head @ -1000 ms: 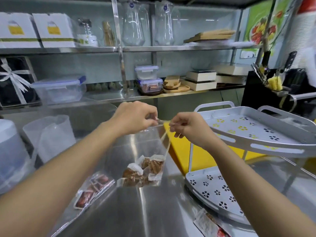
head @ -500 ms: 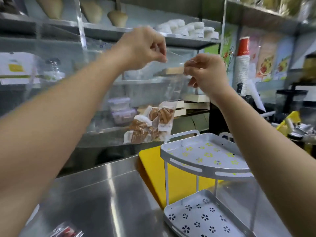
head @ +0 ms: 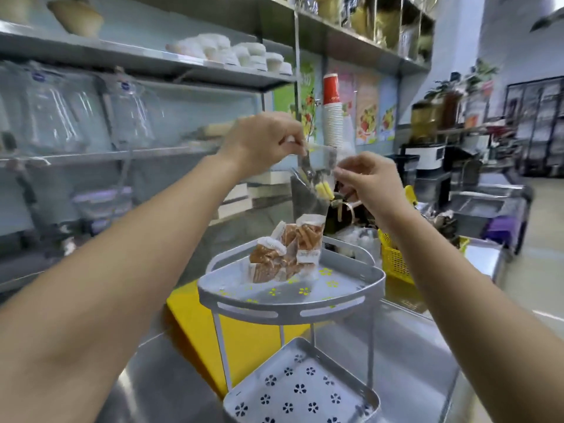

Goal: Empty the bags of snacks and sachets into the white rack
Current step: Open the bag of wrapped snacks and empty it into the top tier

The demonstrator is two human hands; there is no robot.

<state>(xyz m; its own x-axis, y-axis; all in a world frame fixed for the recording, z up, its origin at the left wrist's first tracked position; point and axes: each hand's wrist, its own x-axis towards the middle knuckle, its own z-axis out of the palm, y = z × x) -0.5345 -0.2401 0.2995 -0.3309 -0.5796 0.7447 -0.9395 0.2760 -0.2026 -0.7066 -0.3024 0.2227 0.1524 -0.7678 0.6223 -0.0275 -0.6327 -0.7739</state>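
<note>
Grip: left hand (head: pixel 262 145) pinches the top edge of the clear bag (head: pixel 309 206) between thumb and fingertips. Right hand (head: pixel 370 181) pinches the same edge just to the right. Both grips are pressed tight on the film. The bag's mouth is up, and I cannot tell whether it is open.

Change: a second ago the bag hung low over the tabletop (head: pixel 406 355), left of the white rack (head: pixel 290 311). Half a second ago it was lifted high, left of the top tier (head: pixel 345 270). Now it has travelled right and sits over that tier.

Load: snack packets (head: pixel 283 254), brown sticks in white-topped wrappers, are bunched in the bag's bottom, at the far left part of the top tier. Whether the bag touches the tier or hangs just above it, I cannot tell.

Lower tier (head: pixel 293 377) holds nothing visible. A yellow board (head: pixel 198 325) lies behind the rack.

Judgement: transport is finished and the emptying itself is not yet begun. The packets remain inside the film, so the bag must be tipped or upended over the tier.
</note>
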